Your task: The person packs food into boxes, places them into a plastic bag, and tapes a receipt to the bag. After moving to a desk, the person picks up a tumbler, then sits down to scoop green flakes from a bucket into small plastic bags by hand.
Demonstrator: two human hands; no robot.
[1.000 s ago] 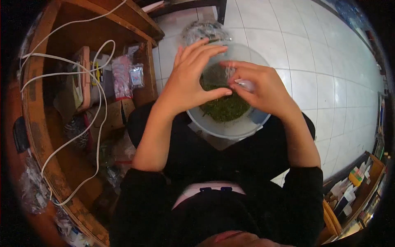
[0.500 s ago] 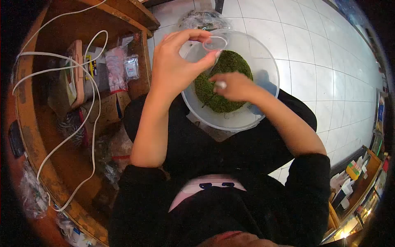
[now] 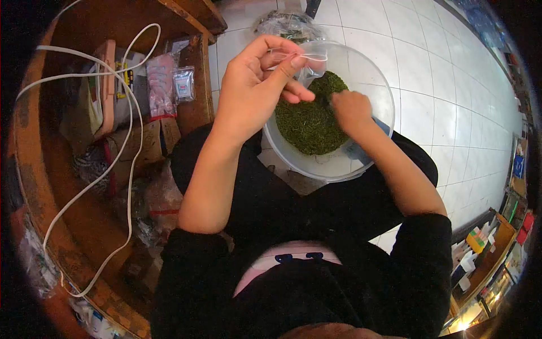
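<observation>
My left hand (image 3: 257,85) pinches a small clear plastic bag (image 3: 314,66) by its white-edged mouth, above the far side of the tub. Beneath it, a round translucent plastic tub (image 3: 361,66) sits between my legs, holding a heap of finely chopped green dried herb (image 3: 307,127). My right hand (image 3: 353,113) is inside the tub at the right edge of the heap, fingers curled. Whatever it grips is hidden; a small greyish shape shows by its fingertips.
On the left stands a wooden cabinet (image 3: 84,226) with packets inside and a looping white cable (image 3: 131,152) across it. A clear plastic bag (image 3: 288,25) lies beyond the tub on the white tiled floor (image 3: 423,113). At right is a wooden box (image 3: 480,254) of small packages.
The bag's mouth in my left hand has gone from a round opening to a narrow slit, and more of the bag shows. My right hand has moved right across the herb heap.
</observation>
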